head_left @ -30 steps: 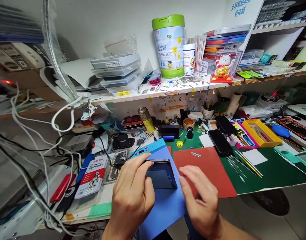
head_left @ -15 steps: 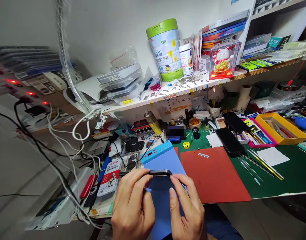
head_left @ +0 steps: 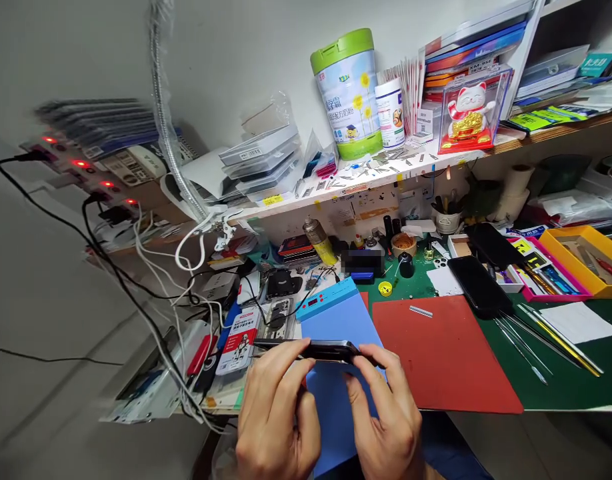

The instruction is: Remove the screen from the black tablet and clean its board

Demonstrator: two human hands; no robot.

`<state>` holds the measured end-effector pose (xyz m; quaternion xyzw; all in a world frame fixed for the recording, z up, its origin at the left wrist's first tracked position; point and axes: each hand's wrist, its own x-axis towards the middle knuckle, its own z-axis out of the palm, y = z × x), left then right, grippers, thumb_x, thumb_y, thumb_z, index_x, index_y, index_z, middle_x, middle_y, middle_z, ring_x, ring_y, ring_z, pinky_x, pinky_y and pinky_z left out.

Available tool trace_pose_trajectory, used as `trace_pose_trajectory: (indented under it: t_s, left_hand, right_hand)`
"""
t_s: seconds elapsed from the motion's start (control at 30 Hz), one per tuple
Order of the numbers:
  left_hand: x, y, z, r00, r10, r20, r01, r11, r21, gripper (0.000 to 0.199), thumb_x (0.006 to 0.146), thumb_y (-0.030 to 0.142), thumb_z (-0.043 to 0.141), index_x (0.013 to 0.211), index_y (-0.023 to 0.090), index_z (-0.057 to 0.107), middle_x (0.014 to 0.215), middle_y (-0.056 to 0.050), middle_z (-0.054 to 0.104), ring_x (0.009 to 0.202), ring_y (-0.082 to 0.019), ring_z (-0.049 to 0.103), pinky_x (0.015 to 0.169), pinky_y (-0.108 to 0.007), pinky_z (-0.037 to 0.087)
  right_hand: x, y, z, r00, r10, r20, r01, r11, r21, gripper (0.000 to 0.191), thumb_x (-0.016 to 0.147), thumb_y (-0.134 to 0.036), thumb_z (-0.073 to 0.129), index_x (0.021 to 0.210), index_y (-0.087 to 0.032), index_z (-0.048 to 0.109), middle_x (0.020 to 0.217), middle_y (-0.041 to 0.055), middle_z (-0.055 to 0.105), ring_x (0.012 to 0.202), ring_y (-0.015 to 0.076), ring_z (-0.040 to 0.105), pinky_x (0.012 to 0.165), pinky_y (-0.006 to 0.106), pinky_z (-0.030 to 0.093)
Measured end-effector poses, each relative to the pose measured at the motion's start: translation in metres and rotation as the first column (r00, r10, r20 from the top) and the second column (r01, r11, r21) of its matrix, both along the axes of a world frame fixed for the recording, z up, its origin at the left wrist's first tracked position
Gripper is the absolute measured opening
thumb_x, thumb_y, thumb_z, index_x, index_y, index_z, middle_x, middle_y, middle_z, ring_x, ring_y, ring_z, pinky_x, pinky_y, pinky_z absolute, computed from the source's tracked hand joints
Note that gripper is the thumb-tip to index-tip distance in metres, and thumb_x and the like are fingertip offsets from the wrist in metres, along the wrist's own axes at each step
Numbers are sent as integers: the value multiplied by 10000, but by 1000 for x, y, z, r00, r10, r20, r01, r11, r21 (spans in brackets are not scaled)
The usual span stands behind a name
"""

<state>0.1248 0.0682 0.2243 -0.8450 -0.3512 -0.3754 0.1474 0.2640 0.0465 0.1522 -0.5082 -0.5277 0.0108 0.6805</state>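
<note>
Between my two hands a dark smartphone (head_left: 331,351) is held nearly edge-on above the blue mat (head_left: 331,413). My left hand (head_left: 279,413) is closed around its left end, with the fingers bent over the top edge. From behind these fingers a slim dark thing (head_left: 267,343) sticks out to the left; it looks like tweezers, though its other end is hidden. At the phone's right corner my right hand (head_left: 389,413) grips with its fingertips, and the thumb sits lower. The phone's underside is hidden from me.
A red mat (head_left: 441,353) lies to the right, with a clear strip (head_left: 421,311) on it. Beyond are another black phone (head_left: 479,283), tweezers and rods (head_left: 561,340), and a yellow tray (head_left: 581,260). White cables (head_left: 173,333) hang at the left. A shelf (head_left: 336,190) crosses behind.
The view has swung a little to the left, so the bench appears further right. The phone has tipped slightly, and more of its dark side shows. Both hands keep their hold.
</note>
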Motion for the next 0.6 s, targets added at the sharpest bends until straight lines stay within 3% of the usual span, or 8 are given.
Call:
trace_pose_trajectory:
  t_s: [0.17, 0.27, 0.37, 0.47, 0.6]
  left_hand:
    - [-15, 1, 3, 999, -23, 30, 24, 999, -32, 558, 856, -106, 547, 1337, 159, 644, 1322, -166, 705, 1268, -307, 659, 1064, -513, 549]
    - [-40, 6, 0, 962, 134, 238, -124, 991, -57, 478, 934, -8, 545, 1346, 203, 663, 1362, -138, 706, 1310, -308, 648, 1131, -542, 512]
    - [-68, 10, -15, 849, 271, 454, -219, 962, -165, 383, 1010, 115, 537, 1343, 237, 683, 1378, -108, 711, 1339, -296, 641, 1179, -521, 491]
    - [-83, 9, -38, 815, 238, 529, -108, 958, -265, 372, 1033, 144, 526, 1349, 256, 688, 1393, -96, 715, 1338, -289, 651, 1174, -501, 515]
    - [-82, 7, -58, 805, 184, 564, -17, 958, -287, 415, 1028, 140, 519, 1404, 261, 643, 1431, -119, 700, 1371, -318, 639, 1165, -558, 540]
  right_hand:
    - [6, 4, 1, 1000, 20, 23, -21, 1000, 14, 231, 954, -17, 631, 1072, -186, 737, 1077, 104, 746, 980, 210, 764, 867, 323, 657]
    - [8, 3, -1, 998, 21, 52, -23, 999, 30, 226, 945, -10, 653, 1055, -189, 737, 1052, 93, 752, 947, 202, 763, 839, 308, 647]
    - [7, 1, -6, 996, -7, 84, 4, 1000, 29, 163, 957, -72, 712, 1049, -203, 745, 1044, 82, 763, 897, 196, 765, 795, 295, 636]
    - [6, -2, -9, 994, -46, 95, 48, 999, -23, 114, 974, -136, 728, 1034, -227, 762, 1048, 73, 769, 862, 196, 768, 767, 303, 630]
    - [6, -7, -6, 985, -63, 161, 84, 988, -130, 111, 999, -181, 687, 1010, -252, 772, 1050, 65, 772, 872, 204, 783, 711, 282, 622]
